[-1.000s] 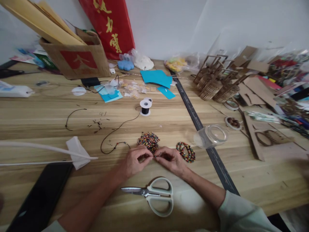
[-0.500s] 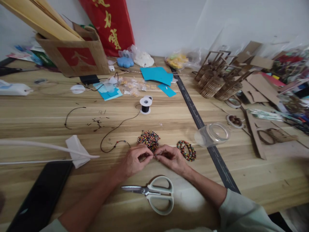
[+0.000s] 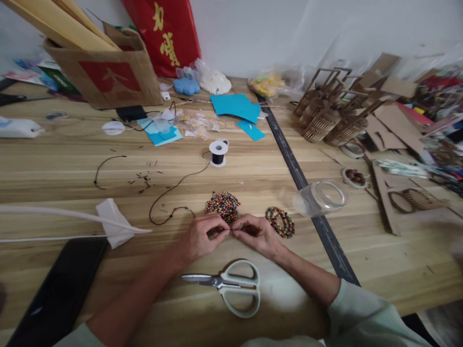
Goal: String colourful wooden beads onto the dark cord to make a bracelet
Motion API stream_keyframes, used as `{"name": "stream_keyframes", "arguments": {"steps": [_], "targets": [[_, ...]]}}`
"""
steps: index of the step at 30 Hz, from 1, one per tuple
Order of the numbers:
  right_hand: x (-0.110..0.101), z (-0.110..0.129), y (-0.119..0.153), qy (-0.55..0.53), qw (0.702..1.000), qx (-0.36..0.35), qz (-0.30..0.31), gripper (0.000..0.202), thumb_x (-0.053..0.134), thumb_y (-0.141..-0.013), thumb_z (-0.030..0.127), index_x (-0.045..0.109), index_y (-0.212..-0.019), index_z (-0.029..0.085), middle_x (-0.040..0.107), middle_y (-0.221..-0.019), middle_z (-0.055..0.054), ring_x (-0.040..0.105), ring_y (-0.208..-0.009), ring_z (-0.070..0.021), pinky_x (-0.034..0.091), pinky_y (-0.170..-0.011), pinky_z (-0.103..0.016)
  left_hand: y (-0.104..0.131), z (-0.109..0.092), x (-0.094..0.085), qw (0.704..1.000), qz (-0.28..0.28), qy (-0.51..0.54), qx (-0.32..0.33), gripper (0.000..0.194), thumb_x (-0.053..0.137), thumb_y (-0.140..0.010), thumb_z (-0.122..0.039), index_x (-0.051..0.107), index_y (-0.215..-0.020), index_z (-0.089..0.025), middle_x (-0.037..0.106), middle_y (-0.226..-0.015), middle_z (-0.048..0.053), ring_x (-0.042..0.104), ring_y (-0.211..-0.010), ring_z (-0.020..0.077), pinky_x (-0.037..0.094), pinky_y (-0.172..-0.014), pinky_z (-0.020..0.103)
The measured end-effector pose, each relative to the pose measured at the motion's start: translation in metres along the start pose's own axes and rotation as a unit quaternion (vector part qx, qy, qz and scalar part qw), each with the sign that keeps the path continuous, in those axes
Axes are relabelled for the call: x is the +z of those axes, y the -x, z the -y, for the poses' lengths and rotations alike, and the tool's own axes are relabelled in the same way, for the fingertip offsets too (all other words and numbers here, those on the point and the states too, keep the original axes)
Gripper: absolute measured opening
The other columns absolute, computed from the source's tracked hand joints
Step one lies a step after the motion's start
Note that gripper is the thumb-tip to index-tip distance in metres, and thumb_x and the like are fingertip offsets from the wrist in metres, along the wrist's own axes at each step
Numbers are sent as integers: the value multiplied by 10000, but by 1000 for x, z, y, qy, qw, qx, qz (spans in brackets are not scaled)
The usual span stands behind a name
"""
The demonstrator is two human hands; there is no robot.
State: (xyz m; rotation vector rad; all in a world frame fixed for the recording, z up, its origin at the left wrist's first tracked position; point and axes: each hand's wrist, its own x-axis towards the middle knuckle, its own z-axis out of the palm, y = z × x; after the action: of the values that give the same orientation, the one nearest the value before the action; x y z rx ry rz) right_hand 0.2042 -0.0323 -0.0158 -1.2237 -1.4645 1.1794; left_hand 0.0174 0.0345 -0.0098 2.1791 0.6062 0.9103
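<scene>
A pale wall (image 3: 249, 43) spans the top of the frame; below it spreads a wood-grained worktop (image 3: 376, 267), with a soft sheen (image 3: 284, 294) at lower centre.

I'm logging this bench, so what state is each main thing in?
Left hand, pinching a tiny item
Right hand, also pinching
Scissors, flat, blades closed
Black-cord spool, upright, partly unwound
Loose beads, heaped
Beaded strand, coiled
Slatted baskets, standing, handles up

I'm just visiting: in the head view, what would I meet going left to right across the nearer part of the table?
Black flat device → left hand → right hand → coiled bead strand → clear jar → small round dish.
</scene>
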Motion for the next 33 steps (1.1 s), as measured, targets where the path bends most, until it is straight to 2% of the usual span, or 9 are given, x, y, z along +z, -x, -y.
{"name": "stream_keyframes", "arguments": {"steps": [15, 22, 28, 33], "targets": [[1, -3, 0, -12, 1000, -3, 5, 257, 639, -863, 433, 644, -853, 176, 622, -724, -15, 577, -671, -135, 460, -611, -244, 1, 0, 0, 1000, 13, 6, 7, 105, 621, -810, -86, 652, -725, -141, 638, -634, 14, 567, -589, 116, 442, -593, 212], [1, -3, -1, -25, 999, -18, 10, 245, 649, -867, 408, 650, -855, 163, 620, -731, -21, 567, -668, -131, 453, -613, -241, 0, 1, 2, 1000, -4, 11, 22, 101, 630, -809, -88, 658, -725, -136, 648, -634, 18, 581, -589, 120, 452, -592, 211], [1, -1, -2, -19, 999, -40, 4, 236, 651, -870, 402, 647, -832, 169, 609, -747, -27, 566, -706, -145, 451, -640, -255, 0, 3, 1, 1000, 4, 19, 6, 84, 643, -815, -111, 674, -742, -138, 669, -664, 29, 613, -621, 132, 475, -616, 219], [1, -1, -2, -16, 999, -32, -1, 248, 653, -866, 413, 634, -830, 169, 595, -742, -21, 551, -689, -136, 440, -622, -247, 1, 3, -1, 999, 23, 41, -8, 70, 628, -806, -110, 693, -789, -132, 668, -670, 35, 610, -605, 128, 468, -570, 207]]}}
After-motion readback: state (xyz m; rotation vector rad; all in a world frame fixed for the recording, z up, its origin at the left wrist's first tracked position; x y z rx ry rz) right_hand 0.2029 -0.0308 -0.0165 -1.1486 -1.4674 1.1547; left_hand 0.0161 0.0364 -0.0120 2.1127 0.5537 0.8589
